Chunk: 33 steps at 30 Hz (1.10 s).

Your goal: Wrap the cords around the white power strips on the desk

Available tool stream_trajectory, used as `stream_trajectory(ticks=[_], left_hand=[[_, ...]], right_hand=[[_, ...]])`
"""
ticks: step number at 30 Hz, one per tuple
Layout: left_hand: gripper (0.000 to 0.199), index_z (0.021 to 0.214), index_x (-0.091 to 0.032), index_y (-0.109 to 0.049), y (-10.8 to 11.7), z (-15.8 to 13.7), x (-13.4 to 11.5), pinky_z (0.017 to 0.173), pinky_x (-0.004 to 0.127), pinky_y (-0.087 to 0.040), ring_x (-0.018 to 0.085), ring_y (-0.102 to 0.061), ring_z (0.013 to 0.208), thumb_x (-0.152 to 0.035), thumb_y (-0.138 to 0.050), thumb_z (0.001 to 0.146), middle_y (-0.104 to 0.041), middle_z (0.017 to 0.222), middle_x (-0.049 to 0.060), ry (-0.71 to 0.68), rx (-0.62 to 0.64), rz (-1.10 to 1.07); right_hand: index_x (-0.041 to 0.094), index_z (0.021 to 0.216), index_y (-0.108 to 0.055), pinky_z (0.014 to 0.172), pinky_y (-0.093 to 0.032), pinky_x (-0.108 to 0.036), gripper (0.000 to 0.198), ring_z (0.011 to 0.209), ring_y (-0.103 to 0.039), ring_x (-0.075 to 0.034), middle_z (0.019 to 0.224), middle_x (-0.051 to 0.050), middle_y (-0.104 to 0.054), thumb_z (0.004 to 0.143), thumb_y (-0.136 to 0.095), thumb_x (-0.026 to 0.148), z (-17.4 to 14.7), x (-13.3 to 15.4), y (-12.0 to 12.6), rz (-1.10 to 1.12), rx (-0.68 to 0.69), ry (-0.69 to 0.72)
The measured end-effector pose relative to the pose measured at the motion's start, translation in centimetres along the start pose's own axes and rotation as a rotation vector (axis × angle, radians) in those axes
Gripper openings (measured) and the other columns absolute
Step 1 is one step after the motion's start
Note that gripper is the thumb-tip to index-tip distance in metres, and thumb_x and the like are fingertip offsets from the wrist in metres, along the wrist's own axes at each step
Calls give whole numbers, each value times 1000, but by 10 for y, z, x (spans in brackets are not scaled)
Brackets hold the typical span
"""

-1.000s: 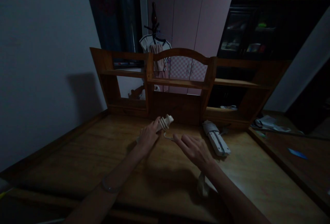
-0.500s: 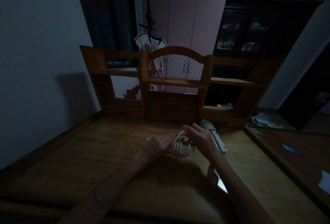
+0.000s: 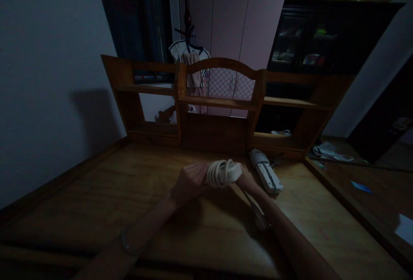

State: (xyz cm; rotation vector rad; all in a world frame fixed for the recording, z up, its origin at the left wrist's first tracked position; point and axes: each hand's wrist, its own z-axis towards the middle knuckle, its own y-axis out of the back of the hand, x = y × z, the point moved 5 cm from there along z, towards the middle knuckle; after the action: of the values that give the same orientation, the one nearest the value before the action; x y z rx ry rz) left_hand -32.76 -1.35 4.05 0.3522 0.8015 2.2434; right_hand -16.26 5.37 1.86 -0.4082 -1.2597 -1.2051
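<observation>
A white power strip (image 3: 236, 171) with its pale cord (image 3: 219, 173) coiled round it is held above the desk. My left hand (image 3: 192, 179) is closed round its left end. My right hand (image 3: 245, 181) is at its right end, fingers bent and partly hidden behind it, closed on the cord. From there a loose length runs down to the blurred plug end (image 3: 260, 221) near my right forearm. A second white power strip (image 3: 268, 176), cord wound round its far end, lies on the desk to the right.
The wooden desk (image 3: 106, 185) has a raised shelf unit (image 3: 219, 103) along its back. A wall (image 3: 58, 56) borders it on the left. Past the right edge, a lower brown surface holds a blue card (image 3: 360, 186) and white paper (image 3: 405, 228).
My right hand has gone from above the coil down to the right end, partly behind the strip. The wound strip has risen slightly and turned, while the plug end has shifted a little.
</observation>
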Motion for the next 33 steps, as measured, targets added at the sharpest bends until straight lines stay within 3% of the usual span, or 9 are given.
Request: stream_trajectory(ticks=[3, 5, 11, 15, 18, 21, 27, 33], left_hand=[[53, 122, -14, -48, 0, 0, 21, 64, 28, -51, 20, -67, 73, -48, -58, 82, -69, 89, 9, 250, -37, 125], [53, 121, -16, -48, 1, -1, 31, 64, 27, -50, 20, -67, 72, -49, -58, 82, -69, 92, 9, 328, -53, 175], [57, 132, -17, -38, -3, -1, 34, 84, 35, -48, 26, -58, 103, -34, -61, 82, -60, 112, 13, 246, 57, 200], [62, 136, -19, -34, -3, -1, 34, 82, 34, -48, 26, -56, 104, -27, -62, 81, -58, 114, 12, 348, 88, 227], [62, 135, -20, -33, -3, 0, 33, 81, 33, -48, 25, -57, 104, -28, -62, 81, -57, 115, 11, 379, 93, 225], [59, 135, -20, -34, -3, 1, 34, 78, 32, -48, 25, -57, 103, -29, -60, 83, -57, 115, 12, 408, 73, 233], [53, 130, -19, -38, -4, -2, 43, 70, 29, -46, 25, -62, 93, -35, -58, 84, -59, 111, 13, 493, 72, 322], [44, 124, -22, -41, -8, -9, 56, 67, 29, -43, 23, -63, 87, -39, -55, 86, -60, 108, 10, 687, 233, 391]], right_hand=[[15, 77, -60, 49, -33, -19, 36, 52, -38, -9, 60, 3, -46, 87, -44, 46, 0, -3, -8, 5, -4, -49], [16, 88, -60, 48, -30, -18, 37, 54, -38, -8, 64, 3, -46, 89, -41, 48, 0, -2, -13, 18, 14, -69], [15, 100, -60, 56, -36, -19, 32, 64, -48, -11, 82, -2, -59, 87, -49, 42, -3, -12, -16, -56, 105, -80], [18, 105, -59, 54, -35, -20, 24, 63, -54, -12, 79, -2, -62, 90, -43, 26, -10, -15, -6, -419, 153, -98], [23, 119, -51, 56, -35, -22, 34, 68, -60, -16, 80, -4, -65, 88, -43, 13, -15, -1, -3, -885, 98, -73], [19, 121, -46, 56, -36, -25, 39, 70, -64, -19, 78, -7, -66, 85, -44, 5, -20, 14, -13, -1235, 107, -59], [14, 111, -48, 62, -39, -27, 26, 76, -63, -20, 86, -10, -65, 87, -44, 5, -28, 21, -43, -1405, 155, 69], [16, 101, -49, 62, -39, -29, 15, 74, -61, -21, 88, -8, -64, 88, -47, 9, -31, 35, -62, -1372, 205, 229]])
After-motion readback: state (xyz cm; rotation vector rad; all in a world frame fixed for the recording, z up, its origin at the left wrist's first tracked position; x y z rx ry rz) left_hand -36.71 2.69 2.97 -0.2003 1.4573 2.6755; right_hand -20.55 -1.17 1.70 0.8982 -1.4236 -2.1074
